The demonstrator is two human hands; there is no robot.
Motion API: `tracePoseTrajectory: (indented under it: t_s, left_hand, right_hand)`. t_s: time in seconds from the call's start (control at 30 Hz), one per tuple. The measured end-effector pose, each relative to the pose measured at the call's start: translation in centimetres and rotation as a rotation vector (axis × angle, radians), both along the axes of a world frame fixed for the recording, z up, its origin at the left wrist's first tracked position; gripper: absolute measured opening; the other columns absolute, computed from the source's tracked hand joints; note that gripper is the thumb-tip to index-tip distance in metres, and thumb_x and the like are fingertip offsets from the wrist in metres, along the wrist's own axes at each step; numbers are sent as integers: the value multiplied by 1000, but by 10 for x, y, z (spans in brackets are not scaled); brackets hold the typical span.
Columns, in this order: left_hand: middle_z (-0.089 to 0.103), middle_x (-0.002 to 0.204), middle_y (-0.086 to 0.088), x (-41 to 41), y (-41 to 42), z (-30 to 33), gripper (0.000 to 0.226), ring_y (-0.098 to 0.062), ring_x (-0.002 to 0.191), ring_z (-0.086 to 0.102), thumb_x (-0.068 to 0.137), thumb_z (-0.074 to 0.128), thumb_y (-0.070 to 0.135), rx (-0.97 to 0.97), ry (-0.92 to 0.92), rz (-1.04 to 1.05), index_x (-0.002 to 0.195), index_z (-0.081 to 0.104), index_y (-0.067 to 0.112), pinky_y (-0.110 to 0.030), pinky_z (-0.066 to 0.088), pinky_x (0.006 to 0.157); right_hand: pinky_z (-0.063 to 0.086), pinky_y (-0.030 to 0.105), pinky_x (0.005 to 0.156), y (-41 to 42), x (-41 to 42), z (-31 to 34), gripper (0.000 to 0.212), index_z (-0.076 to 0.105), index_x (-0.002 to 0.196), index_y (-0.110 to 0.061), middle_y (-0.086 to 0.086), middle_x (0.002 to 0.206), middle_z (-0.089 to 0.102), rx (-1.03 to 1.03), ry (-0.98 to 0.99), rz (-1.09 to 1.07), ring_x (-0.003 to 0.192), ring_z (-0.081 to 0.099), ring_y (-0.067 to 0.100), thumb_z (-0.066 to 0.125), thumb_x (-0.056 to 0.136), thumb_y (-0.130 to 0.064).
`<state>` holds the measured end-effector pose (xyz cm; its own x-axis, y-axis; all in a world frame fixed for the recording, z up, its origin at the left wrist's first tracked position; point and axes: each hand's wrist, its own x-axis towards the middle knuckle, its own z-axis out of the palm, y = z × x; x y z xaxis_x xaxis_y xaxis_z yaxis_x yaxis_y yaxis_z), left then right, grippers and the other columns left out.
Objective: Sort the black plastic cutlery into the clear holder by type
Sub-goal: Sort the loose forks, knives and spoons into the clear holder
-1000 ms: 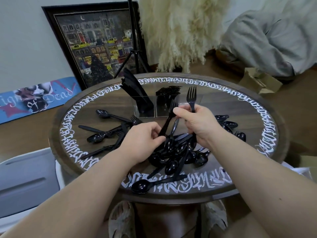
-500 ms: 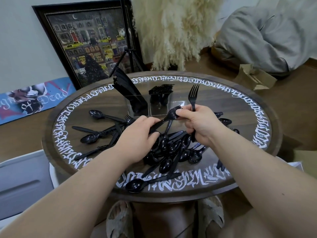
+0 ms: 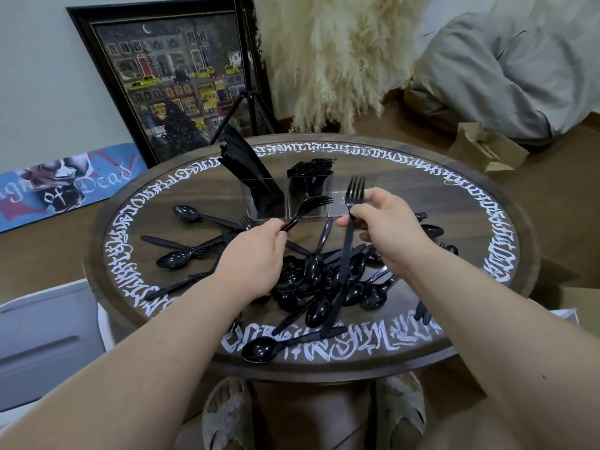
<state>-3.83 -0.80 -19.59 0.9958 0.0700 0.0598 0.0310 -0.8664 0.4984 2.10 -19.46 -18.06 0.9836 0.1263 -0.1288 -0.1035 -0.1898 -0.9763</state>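
**Two forks lifted, holder waiting at the far edge**

The left hand (image 3: 256, 254) is pinching one fork (image 3: 308, 207) by its handle; the right hand (image 3: 386, 228) is gripping another fork (image 3: 352, 203) upright. The clear holder (image 3: 292, 203) is standing toward the worktop's (image 3: 487, 203) far edge. Either fork could be snagging the spoon pile (image 3: 318, 280) and scattering it. The holder's transparent dividers are proving hard to make out.

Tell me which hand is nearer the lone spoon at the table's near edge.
Left. The left hand sits above the spoon; the right hand is farther up and right.
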Motion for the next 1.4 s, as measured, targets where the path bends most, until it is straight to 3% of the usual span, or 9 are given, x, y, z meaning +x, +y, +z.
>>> tracePoseTrajectory:
  t_s: [0.33,0.5,0.67,0.77,0.87,0.93,1.07,1.17,1.4]
  left_hand:
    - [59,69,4,-4,-4,-1,27,-22,71,64,101,36,22,-400,79,-36,84,56,26,-39,54,75]
    - [65,69,-5,-5,-9,5,31,-16,53,59,98,34,15,-494,146,-28,78,55,24,-30,51,58]
    - [52,54,4,-5,-7,8,29,-8,42,39,94,34,13,-423,110,-43,72,51,18,-25,33,49]
    - [40,51,9,-4,-6,9,25,-9,45,33,93,35,14,-404,95,-50,73,50,12,-29,30,51]
    - [41,49,11,-3,-5,11,28,-8,48,37,96,40,25,-325,104,-73,81,58,10,-30,34,54]
    - [46,54,9,-3,-6,12,30,-10,54,44,97,42,33,-242,112,-92,88,62,12,-31,39,60]
    - [58,68,2,-4,-4,12,34,-15,69,54,99,39,37,-118,120,-103,91,61,12,-34,44,71]
    - [61,74,0,-6,-3,10,35,-20,77,56,100,36,39,-4,94,-80,90,58,15,-36,45,72]
    - [61,89,-3,-3,-4,12,28,-25,88,55,101,34,32,66,26,-14,104,56,16,-37,44,77]
  right_hand:
    - [54,22,58,14,-5,1,11,61,81,-5,8,73,64,339,151,49,56,60,9,59,92,-4]
    - [57,27,62,20,-6,-3,17,51,81,-9,12,78,64,376,108,1,58,64,14,62,89,1]
    - [55,30,63,18,-6,-8,21,53,73,-9,8,68,59,209,11,-16,57,59,14,71,83,-5]
    - [56,28,64,15,-5,-11,20,57,89,-13,8,77,61,95,-55,-43,60,59,16,75,80,-10]
    - [57,35,76,14,-4,-13,36,59,112,-26,0,91,64,-88,-192,-21,71,63,18,75,81,-16]
    - [49,24,79,15,-7,-12,39,60,121,-31,-9,100,65,-290,-346,36,73,58,6,70,85,-19]
    - [43,21,93,18,-10,-9,33,62,126,-21,-3,120,65,-496,-526,110,95,61,10,53,95,-14]
    - [44,27,92,18,-9,-10,29,67,119,-15,2,107,66,-566,-603,133,98,62,18,50,96,-9]
    - [32,8,81,15,-7,-14,28,68,118,-14,1,98,64,-586,-695,76,89,55,9,56,94,-8]
